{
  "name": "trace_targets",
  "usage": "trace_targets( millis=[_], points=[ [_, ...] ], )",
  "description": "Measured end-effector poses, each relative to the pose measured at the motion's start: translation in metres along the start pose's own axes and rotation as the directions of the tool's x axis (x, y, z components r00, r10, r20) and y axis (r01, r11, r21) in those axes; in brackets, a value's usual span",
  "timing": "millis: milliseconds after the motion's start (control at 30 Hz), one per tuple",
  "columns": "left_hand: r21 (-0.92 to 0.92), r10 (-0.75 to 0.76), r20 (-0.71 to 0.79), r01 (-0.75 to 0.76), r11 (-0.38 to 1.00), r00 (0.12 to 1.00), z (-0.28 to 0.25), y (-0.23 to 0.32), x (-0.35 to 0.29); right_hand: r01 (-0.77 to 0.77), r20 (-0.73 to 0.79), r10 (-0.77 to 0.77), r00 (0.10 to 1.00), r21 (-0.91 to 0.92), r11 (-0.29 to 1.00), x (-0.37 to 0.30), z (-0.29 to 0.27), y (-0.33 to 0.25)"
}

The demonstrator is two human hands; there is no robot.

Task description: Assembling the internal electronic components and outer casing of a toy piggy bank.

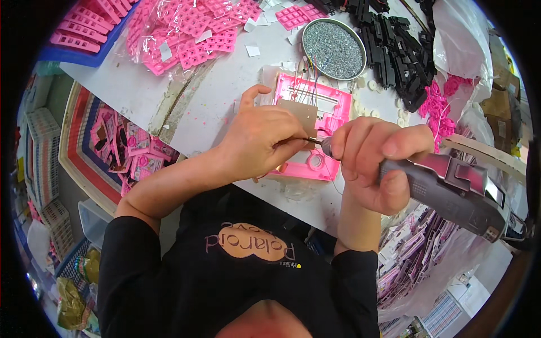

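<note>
The right hand grips a grey electric screwdriver tight. The left hand pinches its thin tip and presses on a brown board inside the pink plastic case on the white table. I think the screwing has only begun. Farther off sits a round tin of screws.

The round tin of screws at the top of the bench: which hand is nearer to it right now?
Left. The left hand rests on the pink housing just below the round tin of screws. The right hand grips the electric screwdriver lower down, nearer the bench edge.
</note>
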State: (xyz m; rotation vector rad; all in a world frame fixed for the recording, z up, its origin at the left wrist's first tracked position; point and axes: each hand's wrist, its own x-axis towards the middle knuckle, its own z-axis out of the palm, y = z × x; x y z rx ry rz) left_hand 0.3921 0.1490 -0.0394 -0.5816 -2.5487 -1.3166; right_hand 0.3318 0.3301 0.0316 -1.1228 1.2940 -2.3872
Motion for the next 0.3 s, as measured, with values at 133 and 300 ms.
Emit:
trace_targets(
  millis=[133, 300],
  points=[
    [0.145, 0.145, -0.012, -0.142, 0.979, 0.989, -0.003, 0.003, 0.012, -0.001, -0.02, 0.001, 1.0, -0.032, 0.999, -0.001, -0.002, -0.003],
    [0.04, -0.128, 0.375, 0.122, 0.992, 0.918, -0.038, -0.037, 0.114, -0.089, -0.178, 0.075, 0.981, -0.068, 0.994, -0.007, -0.006, 0.0]
  ],
)
